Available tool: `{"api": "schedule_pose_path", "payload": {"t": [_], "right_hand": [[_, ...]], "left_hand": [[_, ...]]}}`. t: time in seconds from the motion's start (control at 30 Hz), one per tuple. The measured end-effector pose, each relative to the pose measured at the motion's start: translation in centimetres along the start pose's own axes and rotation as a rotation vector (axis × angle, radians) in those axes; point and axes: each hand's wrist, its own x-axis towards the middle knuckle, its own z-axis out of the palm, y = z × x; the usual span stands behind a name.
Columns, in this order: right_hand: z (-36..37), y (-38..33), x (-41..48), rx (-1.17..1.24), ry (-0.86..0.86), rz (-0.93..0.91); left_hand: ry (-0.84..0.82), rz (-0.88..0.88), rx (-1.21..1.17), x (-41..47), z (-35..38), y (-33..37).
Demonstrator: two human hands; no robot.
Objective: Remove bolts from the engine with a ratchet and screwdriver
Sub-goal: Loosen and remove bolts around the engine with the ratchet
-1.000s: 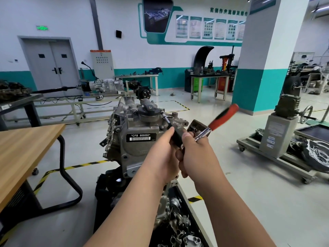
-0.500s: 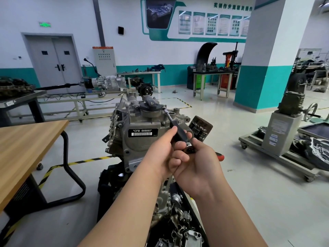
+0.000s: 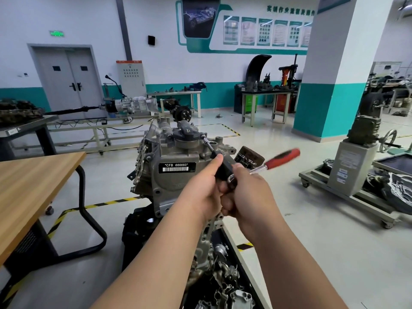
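The left grip [image 3: 200, 190] is wrapped round the black handle of the screwdriver [image 3: 223, 167]. Its shaft slants up to a bolt [image 3: 202, 137] on top of the engine [image 3: 174, 175], just beside the engine's black filler cap [image 3: 186, 133]. The right grip [image 3: 247, 195] is closed on the head end of the ratchet [image 3: 279, 158], which sits at the screwdriver's rear; the red handle points away from the engine and is blurred. Doing this well likely means the left grip pressing along the shaft to seat the tip in the bolt, while the right swings short, square strokes. Side load could cam the tip out.
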Motion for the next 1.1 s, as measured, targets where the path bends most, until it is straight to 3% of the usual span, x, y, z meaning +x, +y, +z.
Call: {"api": "schedule_pose_path", "payload": {"t": [0.1, 0.2, 0.33, 0.47, 0.57, 0.67, 0.83, 0.97, 1.1], "right_hand": [[-0.4, -0.4, 0.1, -0.625, 0.066, -0.314], [-0.1, -0.8, -0.2, -1.095, 0.140, -0.460], [0.7, -1.3, -0.1, -1.282, 0.165, -0.546], [0.5, -1.0, 0.1, -0.998, 0.085, -0.466], [0.2, -0.1, 0.5, -0.557, 0.071, -0.268], [-0.1, 1.0, 0.9, -0.112, 0.079, -0.043], [-0.4, 1.1, 0.3, 0.668, -0.185, 0.222], [-0.2, 1.2, 0.2, 0.903, -0.249, 0.294], [-0.1, 1.4, 0.2, 0.838, -0.195, 0.278]], "left_hand": [[0.017, 0.036, -0.037, -0.4, 0.2, 0.5], [-0.022, 0.038, -0.004, -0.7, 0.0, 1.2], [-0.067, 0.017, 0.013, -0.8, -0.5, 1.7], [-0.043, 0.045, -0.075, -1.2, -0.1, 1.8], [-0.024, 0.054, -0.113, -1.1, 0.0, 1.4], [-0.111, 0.056, -0.139, -0.4, -0.4, 0.5], [-0.201, 0.027, -0.040, 0.5, -1.5, -0.2], [-0.283, 0.017, -0.056, 0.8, -1.9, 0.1], [-0.269, 0.055, -0.024, 0.8, -1.8, -0.1]]}}
